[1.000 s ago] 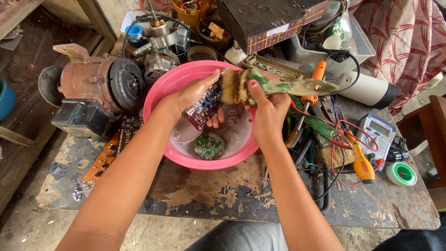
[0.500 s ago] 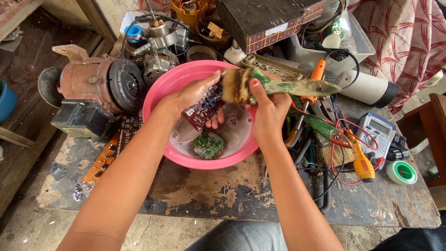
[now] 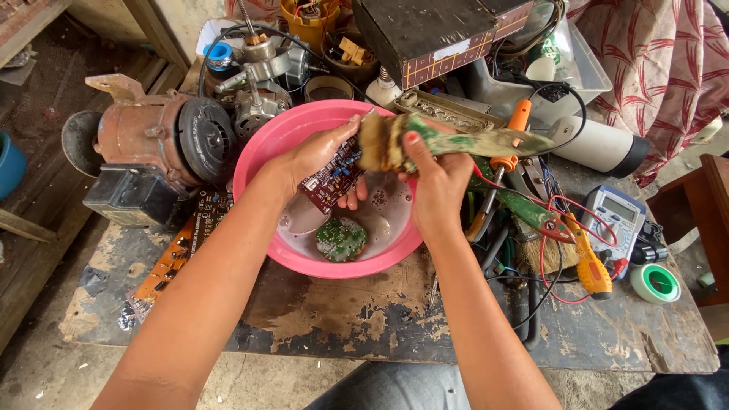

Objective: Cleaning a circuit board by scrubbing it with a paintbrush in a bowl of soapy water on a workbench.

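Holding a dark red circuit board [image 3: 332, 181] over the pink basin [image 3: 262, 163] at the centre of the frame, my left hand [image 3: 319, 156] is closed on the board, fingers wrapped under its lower edge and thumb on top. My right hand [image 3: 437, 178] is closed around the handle of a worn paintbrush [image 3: 448, 143], whose bristles touch the upper end of the board. The brush handle points toward the right of the frame. The basin contains cloudy, soapy water, and a round green circuit board [image 3: 341, 238] lies in it, below the hands. Left of the basin I see a rusty electric motor [image 3: 163, 140]. An orange circuit board [image 3: 178, 250] lies on the table [image 3: 364, 319] at lower left. At the right of the frame are a multimeter [image 3: 619, 220] and a green tape roll [image 3: 654, 282]
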